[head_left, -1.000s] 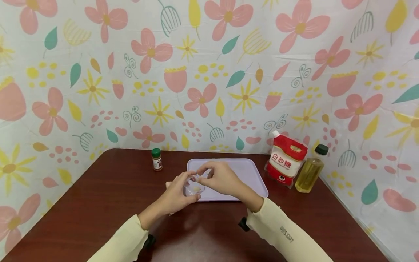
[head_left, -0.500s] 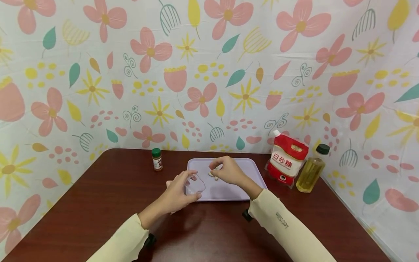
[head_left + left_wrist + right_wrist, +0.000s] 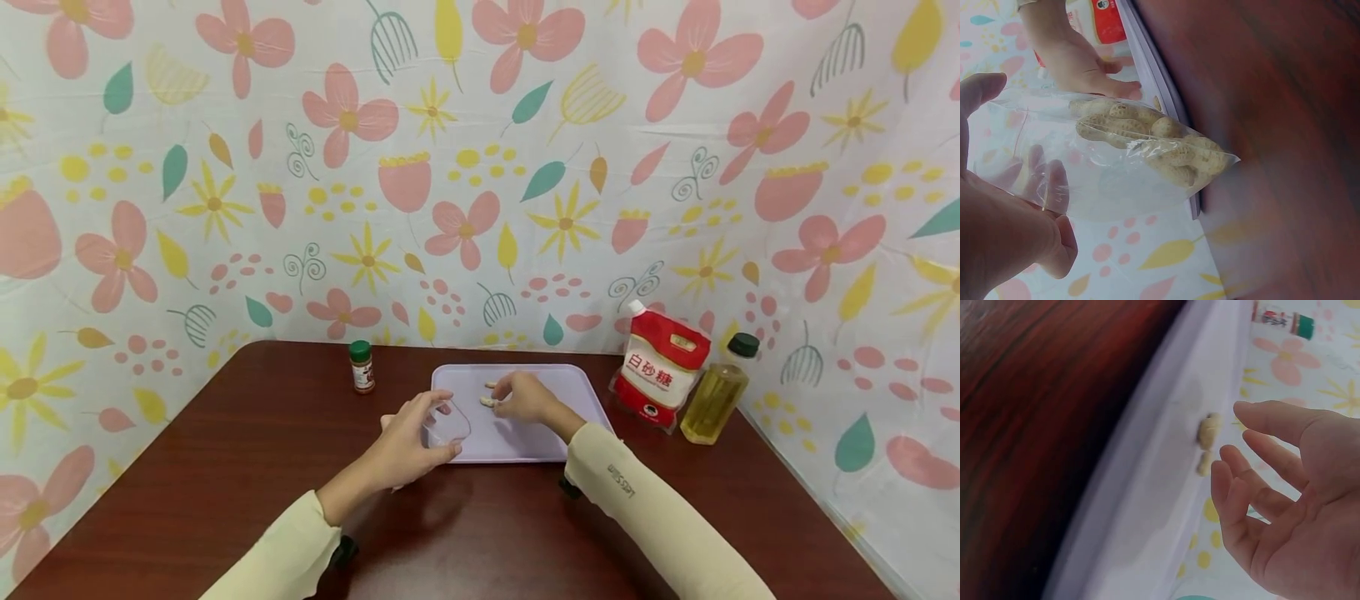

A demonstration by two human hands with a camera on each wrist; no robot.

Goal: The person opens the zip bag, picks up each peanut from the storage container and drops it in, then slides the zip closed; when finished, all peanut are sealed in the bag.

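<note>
In the head view, my left hand (image 3: 408, 446) grips a clear plastic bag (image 3: 448, 427) beside the tray's near left corner, its mouth spread between thumb and fingers. Several unshelled peanuts (image 3: 1119, 128) lie gathered at the bag's bottom in the left wrist view. My right hand (image 3: 531, 400) is over the pale purple tray (image 3: 540, 443), close to a peanut (image 3: 487, 402); another peanut (image 3: 491, 385) lies just behind. The right wrist view shows the fingers of that hand loosely bent and apart, holding nothing, with two peanuts (image 3: 1209, 431) on the tray beyond.
A green-capped seasoning jar (image 3: 362, 367) stands at the back left of the dark wooden table (image 3: 247, 442). Right of the tray are a red-and-white sugar bag (image 3: 660, 367) and an oil bottle (image 3: 716, 400). A floral cloth (image 3: 465, 167) hangs behind the table.
My right hand has gone from the bag's mouth to the tray, where peanuts now lie, and its fingers have come off them. My left hand has kept its place with the bag.
</note>
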